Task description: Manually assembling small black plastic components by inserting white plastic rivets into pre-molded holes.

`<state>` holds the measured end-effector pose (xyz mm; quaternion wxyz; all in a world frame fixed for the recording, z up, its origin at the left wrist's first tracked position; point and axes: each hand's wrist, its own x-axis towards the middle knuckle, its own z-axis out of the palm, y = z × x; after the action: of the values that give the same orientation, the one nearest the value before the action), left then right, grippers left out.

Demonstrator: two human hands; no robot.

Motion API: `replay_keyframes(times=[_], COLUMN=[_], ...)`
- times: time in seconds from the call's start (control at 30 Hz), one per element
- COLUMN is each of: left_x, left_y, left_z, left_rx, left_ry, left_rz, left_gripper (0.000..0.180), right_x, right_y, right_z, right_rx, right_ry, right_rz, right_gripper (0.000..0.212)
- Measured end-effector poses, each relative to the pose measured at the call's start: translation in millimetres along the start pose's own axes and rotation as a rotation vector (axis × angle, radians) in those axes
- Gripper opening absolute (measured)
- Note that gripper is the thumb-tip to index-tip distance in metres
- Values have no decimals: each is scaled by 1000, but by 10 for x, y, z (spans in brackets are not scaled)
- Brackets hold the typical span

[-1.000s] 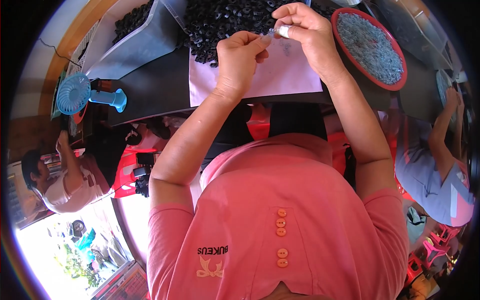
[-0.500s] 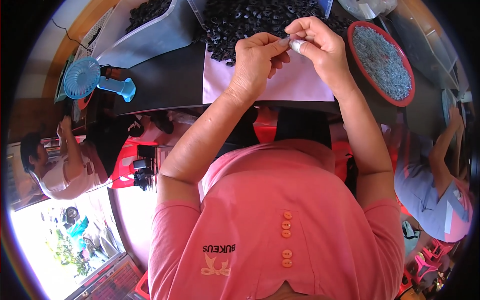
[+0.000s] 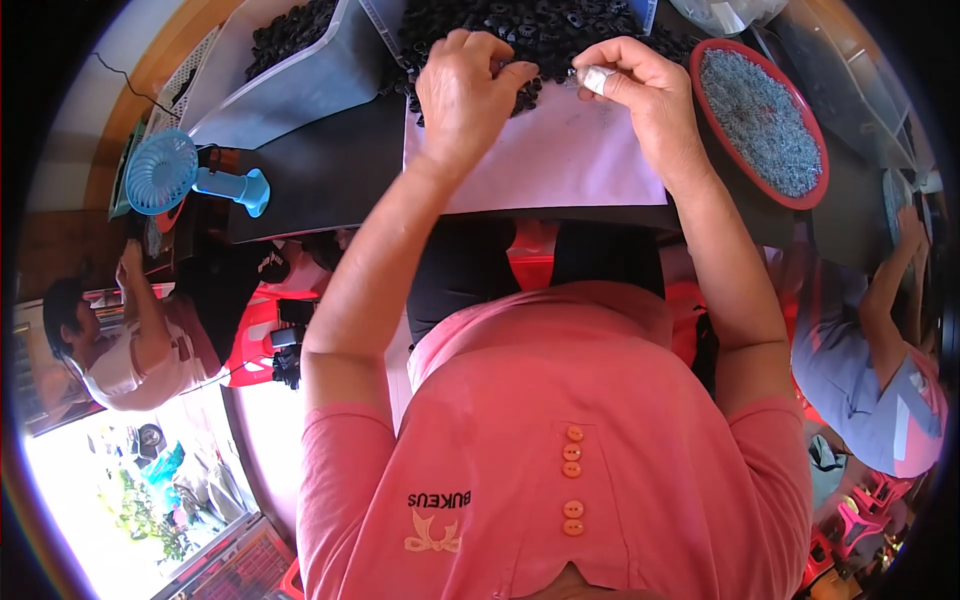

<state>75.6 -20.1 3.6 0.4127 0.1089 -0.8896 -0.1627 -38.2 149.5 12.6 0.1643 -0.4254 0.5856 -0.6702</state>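
The left hand [image 3: 465, 95] hung over the near edge of the heap [image 3: 560, 15], thumb apart from curled fingers; their tips were hidden, so whether they held a black part could not be told. The right hand [image 3: 645, 95], toward 2 o'clock of it, was narrowed to a pinch on a small piece [image 3: 573, 73], its thumb bound in a white wrap [image 3: 597, 80].

The step looked like picking at the heap with one hand while the other held its piece. Done well, in my judgement, it called for lifting one part from the loose near edge with the fingertips alone, and for a light, steady right pinch, as the wrap might dull the thumb's feel.

The piece sat just beyond the right thumb's tip and seemed to poke out toward 10 o'clock; its long axis was too small to make out. The black parts in the heap pointed every way.

Below the hands, toward 6 o'clock, a pale sheet [image 3: 560, 165] lay on the black desk [image 3: 310, 190]. At 2 o'clock stood a red basin [image 3: 823, 175] of bluish bits [image 3: 765, 120]; at 11 o'clock, a bin [image 3: 290, 110]; at 10 o'clock, a blue fan [image 3: 162, 172].
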Motion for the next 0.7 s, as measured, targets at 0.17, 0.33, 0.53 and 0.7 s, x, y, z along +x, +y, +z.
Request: replay_keyframes(times=[0.17,0.33,0.53,0.7], left_x=[100,55,-88,-205], left_y=[-198,-187,304,380], left_z=[230,187,-88,-162], left_rx=[330,164,-729,-1028], left_ry=[-161,-117,-213,-200], left_rz=[73,83,-527,-749], left_gripper=[22,18,11,17], right_x=[-11,-9,-22,-40], right_y=[34,49,50,-64], right_z=[-19,-31,-9,79], right_rx=[2,-17,-4,-60], right_ry=[-11,-44,-32,-16], right_rz=[29,39,28,-69], right_gripper=[17,17,15,12])
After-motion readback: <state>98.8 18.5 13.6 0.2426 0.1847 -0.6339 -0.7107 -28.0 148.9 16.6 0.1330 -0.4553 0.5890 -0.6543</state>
